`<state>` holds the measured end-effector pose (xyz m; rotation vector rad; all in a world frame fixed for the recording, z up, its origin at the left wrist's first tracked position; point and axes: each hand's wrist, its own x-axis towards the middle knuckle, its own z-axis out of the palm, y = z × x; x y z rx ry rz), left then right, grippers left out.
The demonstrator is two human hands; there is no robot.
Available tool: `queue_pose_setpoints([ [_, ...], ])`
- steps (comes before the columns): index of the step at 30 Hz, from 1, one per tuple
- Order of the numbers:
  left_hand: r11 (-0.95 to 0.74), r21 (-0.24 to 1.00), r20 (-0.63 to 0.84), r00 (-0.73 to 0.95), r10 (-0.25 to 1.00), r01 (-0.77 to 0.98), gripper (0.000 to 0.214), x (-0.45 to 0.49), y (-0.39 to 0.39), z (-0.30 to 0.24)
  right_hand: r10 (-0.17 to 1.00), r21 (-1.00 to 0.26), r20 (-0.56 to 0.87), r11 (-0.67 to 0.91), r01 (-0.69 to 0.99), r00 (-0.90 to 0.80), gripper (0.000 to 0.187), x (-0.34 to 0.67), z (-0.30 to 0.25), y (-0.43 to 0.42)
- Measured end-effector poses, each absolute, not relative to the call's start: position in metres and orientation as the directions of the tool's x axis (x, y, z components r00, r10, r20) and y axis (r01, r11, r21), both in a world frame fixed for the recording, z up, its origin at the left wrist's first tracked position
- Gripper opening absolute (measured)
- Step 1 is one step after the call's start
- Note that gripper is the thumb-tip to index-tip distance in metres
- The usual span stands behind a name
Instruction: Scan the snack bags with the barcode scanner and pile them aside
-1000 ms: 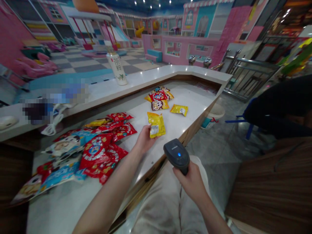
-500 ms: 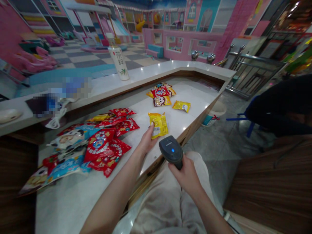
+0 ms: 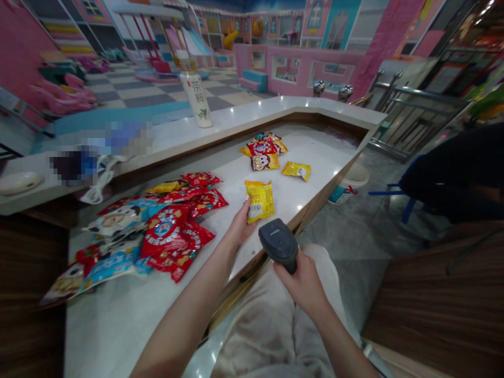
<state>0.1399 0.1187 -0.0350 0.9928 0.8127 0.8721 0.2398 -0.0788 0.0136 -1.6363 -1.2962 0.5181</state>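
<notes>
My left hand (image 3: 243,223) grips a yellow snack packet (image 3: 260,201) by its lower left side, above the white counter. A white label with a barcode shows on the packet. In my right hand (image 3: 303,275) is a dark barcode scanner (image 3: 278,241), its head pointing toward the packet. Its indicator light looks unlit. To the left lie red snack bags (image 3: 167,231) and blue-and-white snack bags (image 3: 116,265), overlapping in a heap. Farther back, another yellow packet (image 3: 296,170) lies beside a small pile of red and yellow packets (image 3: 264,149).
A white bottle (image 3: 197,97) stands on the raised ledge (image 3: 244,114) behind the counter (image 3: 106,336). A white cable (image 3: 100,184) hangs over the ledge at left. On the floor to the right are a bucket (image 3: 348,185) and a person in dark clothing (image 3: 452,173).
The scanner's blue light has gone out. The yellow packet in my left hand is slightly more upright, with its barcode label more exposed. The whole view has shifted slightly.
</notes>
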Motion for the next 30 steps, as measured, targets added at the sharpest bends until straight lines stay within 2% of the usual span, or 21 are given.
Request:
queue_pose_setpoints([
  [4,0.468,0.778,-0.264,0.457,0.849,-0.42,0.051,0.146,0.121,-0.031,0.908,-0.864,0.219,0.009,0.504,0.358,0.016,0.24,0.013,-0.08],
  [6,0.479,0.763,-0.282,0.443,0.851,-0.434,0.049,0.148,0.12,-0.029,0.903,-0.859,0.231,0.014,0.512,0.363,0.018,0.242,0.014,-0.081],
  [8,0.372,0.862,-0.235,0.377,0.896,-0.345,0.053,0.147,0.121,-0.023,0.897,-0.858,0.239,0.016,0.514,0.371,0.02,0.245,0.016,-0.083],
  [10,0.19,0.961,-0.12,0.314,0.942,-0.202,0.055,0.141,0.122,-0.009,0.894,-0.858,0.237,0.01,0.514,0.379,0.021,0.248,0.018,-0.084],
  [14,-0.164,0.986,0.153,0.253,0.955,0.026,0.048,0.101,0.127,0.037,0.896,-0.857,0.237,0.011,0.515,0.375,0.02,0.254,0.018,-0.088],
  [15,-0.32,0.919,0.269,0.226,0.936,0.232,0.049,0.086,0.128,0.049,0.896,-0.858,0.236,0.01,0.513,0.377,0.02,0.255,0.018,-0.088],
  [16,-0.422,0.78,0.377,0.192,0.906,0.463,0.05,0.07,0.129,0.06,0.895,-0.859,0.233,0.007,0.512,0.38,0.02,0.256,0.017,-0.089],
  [17,-0.431,0.607,0.47,0.135,0.872,0.668,0.052,0.053,0.13,0.068,0.895,-0.86,0.23,0.003,0.511,0.383,0.019,0.256,0.017,-0.09],
  [18,-0.37,0.43,0.536,0.097,0.839,0.823,0.054,0.036,0.132,0.074,0.895,-0.861,0.227,0.0,0.509,0.384,0.019,0.257,0.016,-0.09],
  [20,-0.189,0.2,0.585,0.038,0.81,0.961,0.055,0.005,0.136,0.076,0.898,-0.864,0.217,-0.006,0.504,0.383,0.019,0.258,0.015,-0.091],
  [22,-0.097,0.112,0.518,0.025,0.855,0.989,0.055,-0.018,0.141,0.07,0.9,-0.868,0.217,0.0,0.497,0.378,0.02,0.258,0.015,-0.09],
  [24,-0.099,0.114,0.455,0.037,0.889,0.988,0.056,-0.028,0.144,0.062,0.899,-0.869,0.223,0.008,0.495,0.377,0.02,0.26,0.016,-0.09],
  [26,-0.146,0.164,0.5,0.045,0.865,0.976,0.063,-0.022,0.145,0.058,0.896,-0.87,0.227,0.01,0.493,0.382,0.02,0.261,0.017,-0.089],
  [28,-0.253,0.231,0.578,0.076,0.813,0.94,0.07,0.001,0.145,0.057,0.892,-0.874,0.221,0.002,0.486,0.394,0.018,0.264,0.018,-0.089],
  [30,-0.429,0.302,0.588,0.188,0.787,0.851,0.072,0.039,0.147,0.055,0.883,-0.878,0.217,-0.01,0.479,0.416,0.015,0.268,0.018,-0.09],
])
